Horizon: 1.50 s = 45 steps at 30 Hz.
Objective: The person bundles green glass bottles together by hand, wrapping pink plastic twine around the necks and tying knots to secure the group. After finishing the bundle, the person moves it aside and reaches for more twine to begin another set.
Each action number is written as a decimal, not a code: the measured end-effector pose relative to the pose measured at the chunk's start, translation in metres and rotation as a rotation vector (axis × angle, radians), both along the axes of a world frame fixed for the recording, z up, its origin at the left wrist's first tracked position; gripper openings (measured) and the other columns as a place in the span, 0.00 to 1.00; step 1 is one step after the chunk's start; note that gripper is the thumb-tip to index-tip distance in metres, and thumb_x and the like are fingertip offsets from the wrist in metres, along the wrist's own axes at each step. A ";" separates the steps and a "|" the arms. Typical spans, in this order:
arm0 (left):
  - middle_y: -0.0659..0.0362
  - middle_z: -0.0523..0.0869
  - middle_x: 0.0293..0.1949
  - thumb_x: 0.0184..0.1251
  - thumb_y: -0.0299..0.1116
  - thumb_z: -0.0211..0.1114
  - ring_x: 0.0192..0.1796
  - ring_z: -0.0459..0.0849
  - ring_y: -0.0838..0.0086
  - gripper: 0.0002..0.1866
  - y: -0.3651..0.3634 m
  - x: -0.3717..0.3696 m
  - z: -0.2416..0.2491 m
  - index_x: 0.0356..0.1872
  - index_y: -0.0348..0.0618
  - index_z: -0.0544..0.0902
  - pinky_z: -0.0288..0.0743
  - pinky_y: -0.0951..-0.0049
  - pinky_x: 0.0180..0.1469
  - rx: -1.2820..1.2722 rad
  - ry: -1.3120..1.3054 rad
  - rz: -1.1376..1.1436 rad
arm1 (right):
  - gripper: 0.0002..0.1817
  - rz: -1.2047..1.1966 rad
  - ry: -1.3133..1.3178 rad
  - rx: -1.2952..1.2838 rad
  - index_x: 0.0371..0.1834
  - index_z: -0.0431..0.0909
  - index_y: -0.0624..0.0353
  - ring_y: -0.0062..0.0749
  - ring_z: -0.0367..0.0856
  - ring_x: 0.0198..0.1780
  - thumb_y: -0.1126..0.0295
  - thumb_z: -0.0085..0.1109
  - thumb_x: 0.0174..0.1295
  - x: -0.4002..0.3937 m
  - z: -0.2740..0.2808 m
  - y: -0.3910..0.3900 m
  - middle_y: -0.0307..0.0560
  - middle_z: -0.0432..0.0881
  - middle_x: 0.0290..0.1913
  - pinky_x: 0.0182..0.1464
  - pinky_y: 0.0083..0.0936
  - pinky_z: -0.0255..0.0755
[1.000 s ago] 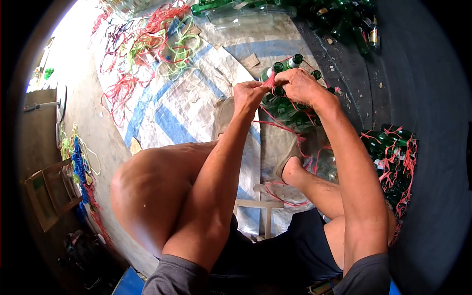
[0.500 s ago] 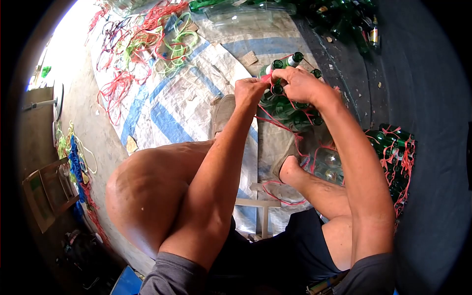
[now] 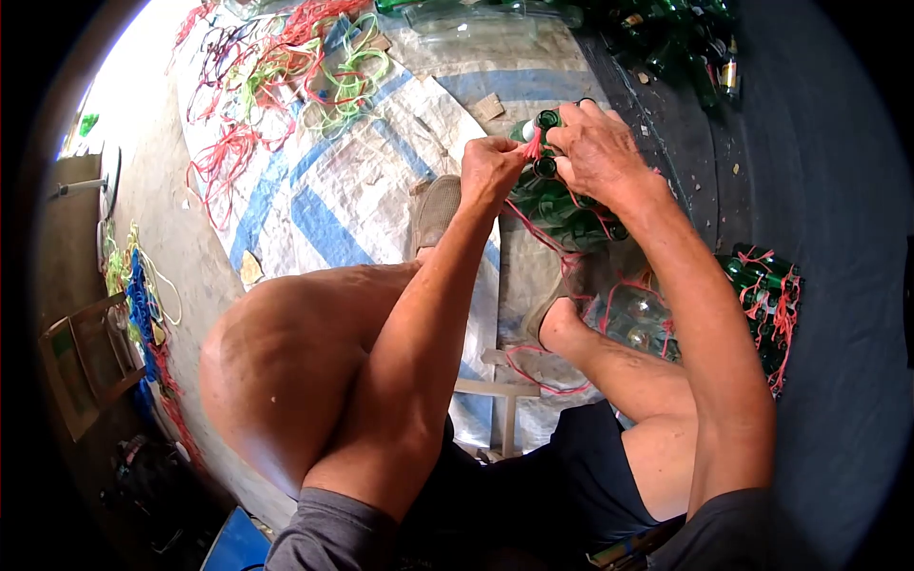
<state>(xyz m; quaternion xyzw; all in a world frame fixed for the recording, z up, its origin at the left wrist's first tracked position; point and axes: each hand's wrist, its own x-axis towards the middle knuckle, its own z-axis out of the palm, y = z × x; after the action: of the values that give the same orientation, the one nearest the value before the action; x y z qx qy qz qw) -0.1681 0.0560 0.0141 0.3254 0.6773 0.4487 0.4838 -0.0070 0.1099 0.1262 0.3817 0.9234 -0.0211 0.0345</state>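
Note:
My left hand is closed, its fingertips pinching pink string by the bottle necks. My right hand curls over the tops of the bunched green glass bottles, its fingers closed at the other side of the same string. A bottle mouth shows between my hands, and another dark mouth just below. Strands of the string run round the bottles and trail down onto the sheet. My right fingers partly hide the far necks.
A woven white-and-blue sheet covers the floor. Tangled red and green string lies upper left. More green bottles are heaped upper right, and a string-tied bundle sits right of my arm. Clear glass is near my foot.
My right hand has shifted slightly right and up over the bottle necks, covering the far ones. My left hand has moved slightly right, and the pink string between them is more visible.

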 end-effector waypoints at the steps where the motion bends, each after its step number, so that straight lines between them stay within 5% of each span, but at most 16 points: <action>1: 0.59 0.89 0.23 0.63 0.44 0.82 0.26 0.83 0.79 0.19 0.000 0.000 -0.001 0.36 0.34 0.95 0.76 0.71 0.30 0.009 -0.026 -0.002 | 0.08 0.013 -0.001 0.022 0.42 0.93 0.46 0.43 0.82 0.60 0.66 0.73 0.60 0.002 0.001 0.002 0.43 0.85 0.52 0.61 0.45 0.78; 5: 0.62 0.88 0.23 0.67 0.43 0.80 0.26 0.81 0.81 0.18 -0.001 -0.005 0.002 0.37 0.33 0.95 0.75 0.72 0.29 0.024 -0.060 -0.030 | 0.09 -0.030 -0.001 -0.033 0.39 0.93 0.49 0.42 0.81 0.61 0.62 0.76 0.58 0.009 0.012 0.005 0.43 0.85 0.53 0.64 0.44 0.76; 15: 0.66 0.89 0.30 0.69 0.44 0.83 0.30 0.77 0.84 0.19 0.003 -0.002 0.002 0.43 0.33 0.95 0.70 0.77 0.31 0.047 -0.061 -0.137 | 0.19 -0.346 0.111 -0.420 0.27 0.82 0.66 0.55 0.87 0.34 0.58 0.71 0.62 0.036 0.027 0.019 0.59 0.87 0.28 0.43 0.47 0.79; 18: 0.60 0.89 0.25 0.69 0.43 0.78 0.29 0.82 0.81 0.19 0.004 -0.002 0.000 0.38 0.31 0.94 0.76 0.72 0.32 0.089 -0.057 -0.131 | 0.17 -0.381 0.087 -0.509 0.31 0.86 0.65 0.66 0.89 0.46 0.58 0.67 0.62 0.043 0.028 0.026 0.66 0.89 0.38 0.52 0.51 0.82; 21: 0.60 0.89 0.25 0.69 0.43 0.78 0.29 0.81 0.81 0.20 0.003 -0.002 0.001 0.38 0.30 0.94 0.76 0.72 0.33 0.085 -0.113 -0.142 | 0.18 -0.304 0.054 -0.417 0.31 0.84 0.67 0.61 0.89 0.40 0.59 0.64 0.66 0.048 0.017 0.031 0.66 0.88 0.34 0.47 0.50 0.80; 27: 0.67 0.88 0.31 0.73 0.44 0.79 0.31 0.76 0.84 0.19 0.002 0.001 -0.001 0.44 0.34 0.95 0.68 0.76 0.33 0.044 -0.136 -0.147 | 0.18 -0.356 0.041 -0.353 0.39 0.87 0.73 0.77 0.87 0.53 0.65 0.54 0.65 0.054 0.022 0.033 0.80 0.86 0.47 0.60 0.59 0.81; 39: 0.64 0.85 0.23 0.71 0.42 0.76 0.28 0.78 0.82 0.20 -0.003 -0.003 0.006 0.38 0.29 0.94 0.72 0.72 0.30 0.053 -0.094 -0.138 | 0.16 -0.503 0.075 -0.399 0.35 0.86 0.72 0.73 0.88 0.51 0.68 0.55 0.67 0.043 0.013 0.033 0.77 0.88 0.45 0.57 0.60 0.82; 42: 0.61 0.86 0.22 0.69 0.39 0.75 0.27 0.80 0.79 0.17 -0.002 -0.005 0.009 0.39 0.29 0.94 0.75 0.70 0.31 0.076 -0.040 -0.140 | 0.14 -0.644 0.076 -0.523 0.36 0.90 0.65 0.69 0.89 0.53 0.68 0.56 0.65 0.038 0.019 0.034 0.74 0.89 0.46 0.57 0.58 0.83; 45: 0.56 0.88 0.22 0.68 0.38 0.74 0.27 0.83 0.75 0.17 -0.004 -0.009 0.007 0.39 0.30 0.94 0.78 0.66 0.33 0.135 0.077 -0.125 | 0.14 -0.522 0.134 -0.267 0.40 0.93 0.55 0.66 0.90 0.53 0.68 0.57 0.65 0.048 -0.006 0.034 0.68 0.91 0.48 0.59 0.55 0.84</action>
<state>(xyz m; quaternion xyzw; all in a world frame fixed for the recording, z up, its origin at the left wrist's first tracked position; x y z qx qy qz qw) -0.1768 0.0525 0.0208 0.4159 0.6422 0.4492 0.4613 0.0410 0.1444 0.1203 0.5960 0.7834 -0.1757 0.0169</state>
